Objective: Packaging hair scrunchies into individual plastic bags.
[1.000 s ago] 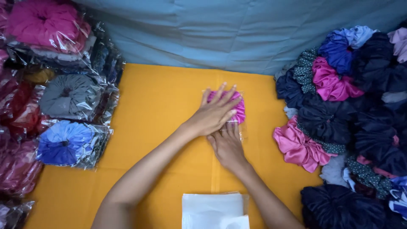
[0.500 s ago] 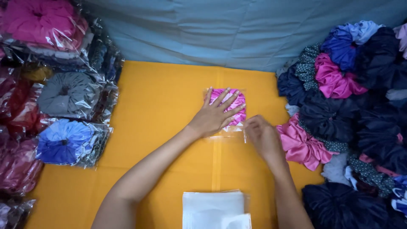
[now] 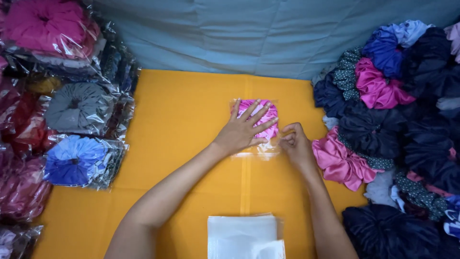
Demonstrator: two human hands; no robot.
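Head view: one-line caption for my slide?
Left hand flattens a bagged pink scrunchie on the orange cloth; right hand pinches the bag's edge.

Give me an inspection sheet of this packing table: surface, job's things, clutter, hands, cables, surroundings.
Surface: orange cloth with a centre fold line, bare around the hands.
Job's things: pink scrunchie inside a clear bag, lying flat; stack of empty clear bags at the near edge.
Clutter: bagged scrunchies piled along the left side; loose scrunchies, mostly dark blue and pink, heaped along the right side.
Hands: left hand spread flat on the bagged pink scrunchie; right hand at the bag's right edge, fingers curled.
Cables: nothing seen.
Surroundings: pale blue cloth behind the table.
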